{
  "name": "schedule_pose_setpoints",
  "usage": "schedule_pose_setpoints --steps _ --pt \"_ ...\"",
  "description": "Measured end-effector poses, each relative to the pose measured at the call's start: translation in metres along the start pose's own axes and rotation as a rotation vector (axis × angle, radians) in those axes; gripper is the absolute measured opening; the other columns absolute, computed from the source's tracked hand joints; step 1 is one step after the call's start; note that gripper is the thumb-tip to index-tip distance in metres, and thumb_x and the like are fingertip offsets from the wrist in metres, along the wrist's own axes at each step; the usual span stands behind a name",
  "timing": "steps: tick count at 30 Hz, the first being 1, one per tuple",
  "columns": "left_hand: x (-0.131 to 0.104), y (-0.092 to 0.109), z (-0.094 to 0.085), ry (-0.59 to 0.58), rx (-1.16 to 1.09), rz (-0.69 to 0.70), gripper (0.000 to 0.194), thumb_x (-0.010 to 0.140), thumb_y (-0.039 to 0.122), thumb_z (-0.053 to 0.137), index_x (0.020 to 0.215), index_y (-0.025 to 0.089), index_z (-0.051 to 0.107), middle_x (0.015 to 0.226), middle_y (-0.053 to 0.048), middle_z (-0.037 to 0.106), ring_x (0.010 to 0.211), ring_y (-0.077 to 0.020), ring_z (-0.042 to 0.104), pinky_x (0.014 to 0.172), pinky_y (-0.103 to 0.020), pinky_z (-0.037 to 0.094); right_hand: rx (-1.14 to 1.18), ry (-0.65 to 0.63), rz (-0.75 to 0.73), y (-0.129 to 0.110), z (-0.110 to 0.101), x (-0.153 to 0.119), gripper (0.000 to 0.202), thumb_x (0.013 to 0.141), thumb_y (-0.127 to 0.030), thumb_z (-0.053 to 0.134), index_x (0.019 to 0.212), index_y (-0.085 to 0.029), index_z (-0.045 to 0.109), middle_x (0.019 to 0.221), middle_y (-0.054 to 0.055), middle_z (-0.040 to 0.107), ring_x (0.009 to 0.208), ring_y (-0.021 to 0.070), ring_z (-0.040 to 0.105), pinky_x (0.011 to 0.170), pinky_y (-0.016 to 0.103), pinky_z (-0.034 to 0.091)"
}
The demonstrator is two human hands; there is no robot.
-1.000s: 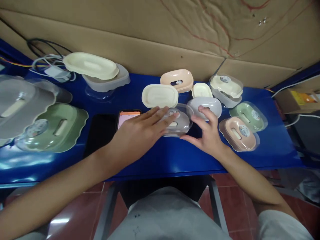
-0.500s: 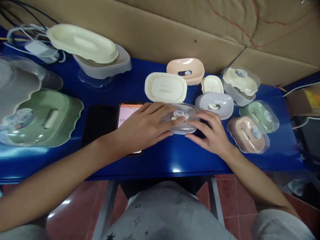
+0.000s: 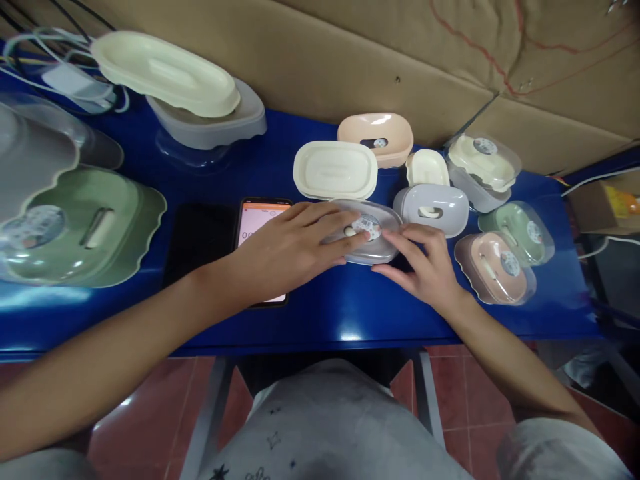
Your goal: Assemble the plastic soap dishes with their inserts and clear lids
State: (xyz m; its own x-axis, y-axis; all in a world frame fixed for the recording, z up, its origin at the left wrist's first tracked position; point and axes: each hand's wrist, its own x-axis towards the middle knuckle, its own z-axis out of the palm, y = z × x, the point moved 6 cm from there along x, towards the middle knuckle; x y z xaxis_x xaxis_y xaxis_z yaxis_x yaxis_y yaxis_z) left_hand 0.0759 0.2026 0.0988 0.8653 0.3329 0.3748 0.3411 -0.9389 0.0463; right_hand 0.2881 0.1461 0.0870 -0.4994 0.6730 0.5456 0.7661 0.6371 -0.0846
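A small soap dish with a clear lid (image 3: 373,230) and a round sticker lies on the blue table (image 3: 325,320) near the front middle. My left hand (image 3: 295,247) rests flat on its left side, fingers spread over the lid. Fingertips of my right hand (image 3: 425,267) press against its right edge. Just behind it stand a cream lid (image 3: 335,170) and a grey soap dish (image 3: 433,210). A phone with a lit screen (image 3: 260,217) lies partly under my left hand.
More soap dishes stand around: peach (image 3: 377,137), small cream (image 3: 427,167), a lidded stack (image 3: 483,170), green (image 3: 517,230) and pink (image 3: 495,267) at right. Larger trays, green (image 3: 85,230) and cream on grey (image 3: 185,87), lie at left. Cardboard (image 3: 350,60) lines the back.
Both hands have closed in on the clear-lidded dish: the left settled flat on the lid, the right came off the grey dish onto the lid's right edge. The camera tilted down slightly.
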Motion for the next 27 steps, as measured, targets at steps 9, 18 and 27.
schedule_pose_setpoints --steps 9,18,27 --pt "0.000 0.003 0.000 0.046 -0.022 0.028 0.044 0.108 0.012 0.059 0.151 0.022 0.061 0.155 -0.012 0.065 0.145 -0.0336 0.061 0.113 -0.050 0.057 0.065 0.038 0.055 0.007 0.000 -0.004 0.059 0.101 -0.043 0.074 0.157 -0.040 0.056 0.122 0.007 0.064 0.119 0.0288 0.066 0.108 0.052 0.057" --pt "0.000 0.003 -0.004 0.028 -0.091 0.014 0.043 0.109 0.015 0.060 0.149 0.031 0.063 0.150 -0.007 0.068 0.143 -0.0278 0.061 0.116 -0.044 0.053 0.164 -0.090 0.009 0.006 0.007 -0.003 0.061 0.100 -0.043 0.075 0.157 -0.035 0.055 0.145 0.010 0.064 0.146 0.0367 0.058 0.118 0.063 0.055" --pt "-0.001 0.000 -0.001 0.033 -0.074 0.084 0.037 0.111 0.025 0.058 0.148 0.021 0.062 0.141 -0.013 0.070 0.127 -0.0307 0.070 0.106 -0.045 0.059 0.105 -0.137 -0.060 0.003 0.010 -0.005 0.080 0.098 -0.048 0.076 0.169 -0.038 0.040 0.149 0.011 0.062 0.148 0.0361 0.056 0.119 0.063 0.055"
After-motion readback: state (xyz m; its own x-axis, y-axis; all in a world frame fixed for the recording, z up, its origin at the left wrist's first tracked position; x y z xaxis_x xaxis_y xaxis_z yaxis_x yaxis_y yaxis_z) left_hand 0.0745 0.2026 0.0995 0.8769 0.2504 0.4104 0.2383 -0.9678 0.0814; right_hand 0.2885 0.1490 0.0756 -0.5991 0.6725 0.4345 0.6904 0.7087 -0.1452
